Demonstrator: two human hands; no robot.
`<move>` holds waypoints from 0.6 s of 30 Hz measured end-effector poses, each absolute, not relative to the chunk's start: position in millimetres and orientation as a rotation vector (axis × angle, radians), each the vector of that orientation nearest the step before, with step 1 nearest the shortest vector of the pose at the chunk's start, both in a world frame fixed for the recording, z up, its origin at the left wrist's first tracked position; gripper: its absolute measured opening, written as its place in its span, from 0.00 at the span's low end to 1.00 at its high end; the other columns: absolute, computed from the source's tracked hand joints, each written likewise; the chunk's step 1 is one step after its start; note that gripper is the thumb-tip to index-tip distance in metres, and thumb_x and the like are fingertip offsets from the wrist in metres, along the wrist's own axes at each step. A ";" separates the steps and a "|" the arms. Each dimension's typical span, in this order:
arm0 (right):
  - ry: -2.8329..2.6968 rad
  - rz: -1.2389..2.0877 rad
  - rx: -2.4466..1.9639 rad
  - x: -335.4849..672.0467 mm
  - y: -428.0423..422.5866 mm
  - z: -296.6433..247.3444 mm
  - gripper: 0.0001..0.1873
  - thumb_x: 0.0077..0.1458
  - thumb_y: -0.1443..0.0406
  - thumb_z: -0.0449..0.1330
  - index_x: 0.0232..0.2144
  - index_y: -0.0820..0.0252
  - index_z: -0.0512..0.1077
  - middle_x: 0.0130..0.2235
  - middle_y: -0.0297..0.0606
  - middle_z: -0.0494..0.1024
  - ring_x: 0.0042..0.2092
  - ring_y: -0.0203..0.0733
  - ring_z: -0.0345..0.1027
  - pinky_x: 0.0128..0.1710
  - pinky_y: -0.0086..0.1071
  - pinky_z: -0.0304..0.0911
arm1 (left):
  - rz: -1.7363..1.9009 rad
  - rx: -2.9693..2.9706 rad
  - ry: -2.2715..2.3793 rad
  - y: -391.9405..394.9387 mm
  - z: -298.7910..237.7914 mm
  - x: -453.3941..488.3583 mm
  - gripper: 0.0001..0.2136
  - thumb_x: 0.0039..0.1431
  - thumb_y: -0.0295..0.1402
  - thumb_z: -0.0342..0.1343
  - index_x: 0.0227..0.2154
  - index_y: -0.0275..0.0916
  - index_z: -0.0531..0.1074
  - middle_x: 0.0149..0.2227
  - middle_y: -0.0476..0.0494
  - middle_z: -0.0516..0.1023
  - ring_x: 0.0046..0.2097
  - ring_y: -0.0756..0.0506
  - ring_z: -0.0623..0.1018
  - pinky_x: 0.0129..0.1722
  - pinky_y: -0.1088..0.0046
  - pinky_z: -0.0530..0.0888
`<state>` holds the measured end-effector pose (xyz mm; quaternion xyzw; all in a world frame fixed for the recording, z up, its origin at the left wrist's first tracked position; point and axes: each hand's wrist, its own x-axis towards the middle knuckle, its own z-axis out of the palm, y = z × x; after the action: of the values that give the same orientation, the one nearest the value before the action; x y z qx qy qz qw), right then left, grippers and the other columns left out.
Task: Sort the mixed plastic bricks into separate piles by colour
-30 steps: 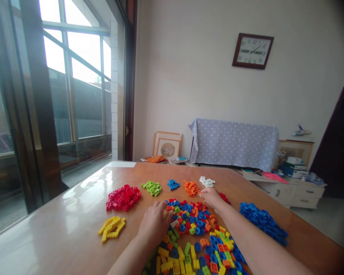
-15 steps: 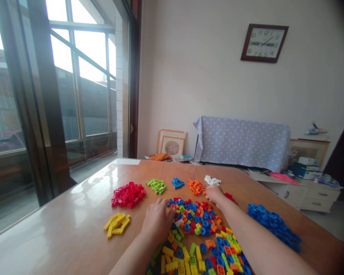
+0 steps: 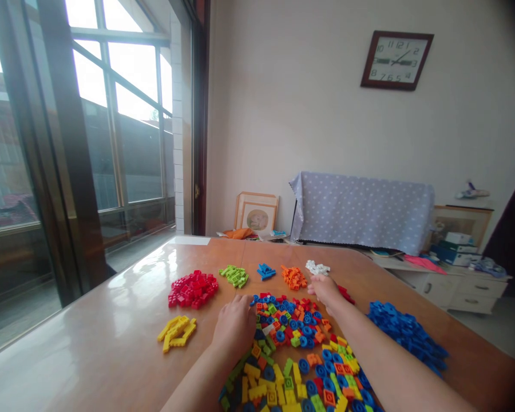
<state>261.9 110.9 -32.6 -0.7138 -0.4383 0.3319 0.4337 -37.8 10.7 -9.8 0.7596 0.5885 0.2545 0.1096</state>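
My left hand (image 3: 235, 320) rests at the left edge of a mixed heap of toy building bricks (image 3: 283, 326), back upward, fingers bent down; whatever its fingertips hold is hidden. Farther out, my right hand (image 3: 325, 290) hovers over the table just right of a pile of orange bricks (image 3: 293, 277) and in front of a pile of white bricks (image 3: 317, 267). Its fingers are curled close together, and anything between them is too small to make out. Closer to me spread more loose bricks (image 3: 278, 375) in yellow, green, orange and red, among round blue pieces.
Sorted piles lie around the heap: red bricks (image 3: 194, 288), yellow bricks (image 3: 177, 332), lime-green bricks (image 3: 234, 276), small blue bricks (image 3: 266, 272) and a large blue pile (image 3: 405, 335). Some red pieces (image 3: 345, 294) show behind my right wrist. The brown table (image 3: 129, 337) has a glossy top.
My right hand has drawn slightly away from the orange pile, its fingers lifting a little. The left hand stays beside the heap, its thumb now tucked in closer. The view has shifted slightly.
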 end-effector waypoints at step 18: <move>-1.632 0.545 -1.801 272.3 -14.4 -26.4 0.09 0.50 0.65 0.57 0.30 0.58 0.78 0.27 0.33 0.77 0.33 0.39 0.69 0.32 0.28 0.57 | 0.715 2.324 1.482 1.5 -13.8 -25.1 0.15 0.64 0.38 0.49 0.51 0.42 0.73 0.50 0.40 0.76 0.52 0.41 0.75 0.50 0.70 0.70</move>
<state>272.3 -14.4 -26.4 -0.6851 -0.6209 0.2073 0.3196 -25.1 1.5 -13.8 0.8074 0.5147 0.2483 0.1466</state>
